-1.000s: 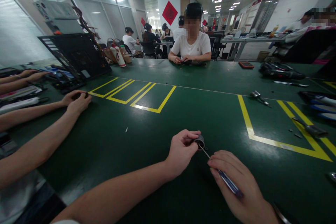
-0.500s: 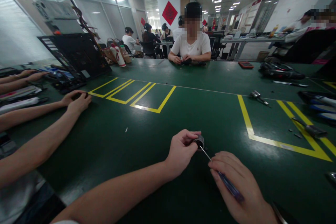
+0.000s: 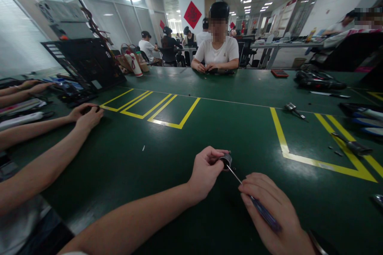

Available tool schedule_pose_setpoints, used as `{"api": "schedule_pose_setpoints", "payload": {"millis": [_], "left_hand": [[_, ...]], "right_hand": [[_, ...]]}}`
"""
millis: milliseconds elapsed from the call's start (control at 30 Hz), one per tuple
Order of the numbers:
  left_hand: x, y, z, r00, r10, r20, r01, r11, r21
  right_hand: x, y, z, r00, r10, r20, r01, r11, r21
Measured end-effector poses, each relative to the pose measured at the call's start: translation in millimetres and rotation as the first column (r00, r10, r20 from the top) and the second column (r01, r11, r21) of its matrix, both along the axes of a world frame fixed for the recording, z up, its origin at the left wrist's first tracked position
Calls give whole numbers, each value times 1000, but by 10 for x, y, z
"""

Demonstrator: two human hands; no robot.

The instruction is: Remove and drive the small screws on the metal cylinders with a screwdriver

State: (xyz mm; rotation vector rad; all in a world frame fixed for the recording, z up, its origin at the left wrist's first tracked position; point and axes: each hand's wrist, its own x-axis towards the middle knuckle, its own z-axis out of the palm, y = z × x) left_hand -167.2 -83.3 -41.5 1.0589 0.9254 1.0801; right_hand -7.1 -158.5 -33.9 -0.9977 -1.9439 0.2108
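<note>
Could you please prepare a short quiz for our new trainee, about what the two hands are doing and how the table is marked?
1. True or false: the right hand holds a screwdriver, pointing toward a small round part.

2. Choose one: what does the left hand hold?
A) a drinking bottle
B) the small round part
C) a power drill

3. Fill in the missing word: the tape on the green table is ______ in colour.

Key: 1. true; 2. B; 3. yellow
</note>
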Motion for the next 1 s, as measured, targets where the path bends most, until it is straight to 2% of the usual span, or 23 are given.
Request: {"api": "schedule_pose_setpoints", "payload": {"millis": [67,133,200,267,367,533,667,800,900,1000], "left_hand": [[-8,15,6,1000,7,-6,-7,1000,-15],[-11,30,29,1000,26,-14,-27,998,-54],[-9,43,63,999,42,-29,-45,994,-101],[-5,50,93,999,39,-30,-42,989,-141],[-5,53,105,1000,14,9,-12,982,-191],[-20,50,50,998,-44,37,51,982,-184],[-16,32,31,999,-42,32,46,988,-144],[-6,28,35,998,-41,45,46,993,-112],[-8,39,26,997,-35,71,41,995,-94],[-17,45,3,996,-40,80,45,996,-74]], "right_hand": [[54,-2,-36,991,-41,-130,37,999,-33],[116,33,-91,942,-142,-304,97,983,-158],[167,101,-154,850,-286,-443,127,927,-354],[198,180,-207,771,-393,-501,87,844,-528],[208,263,-245,713,-455,-534,4,764,-645],[199,281,-270,721,-467,-512,4,741,-671],[188,269,-271,780,-454,-431,48,730,-682],[177,259,-151,850,-446,-282,145,712,-687],[180,239,-39,907,-397,-142,240,763,-601],[167,215,-17,934,-353,-62,284,834,-473]]}}
